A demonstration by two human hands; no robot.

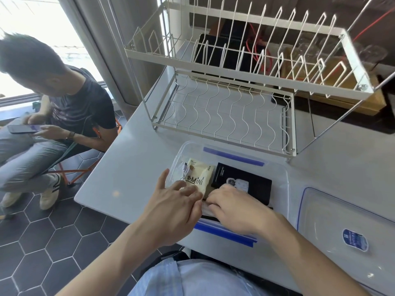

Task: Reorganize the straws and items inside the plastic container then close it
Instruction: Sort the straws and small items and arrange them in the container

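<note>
A clear plastic container (pixel 277 184) with blue clips stands open on the grey table. Inside lie a cream packet marked "MINI" (pixel 198 176), a white cable (pixel 184 167) and a black box (pixel 241 180). My left hand (pixel 175 208) reaches in over the near left corner, fingers touching the packet's near end. My right hand (pixel 237 208) is in the container beside it, fingers curled down on pale wrapped straws (pixel 205 207) along the near wall, mostly hidden. The clear lid (pixel 333 223) with a blue seal lies upturned to the right.
A white two-tier wire dish rack (pixel 224 116) stands just behind the container. A person sits on a folding chair at the left (pixel 64 116), off the table, holding a phone. The table's left edge (pixel 100 167) drops to a dark hexagon-tiled floor.
</note>
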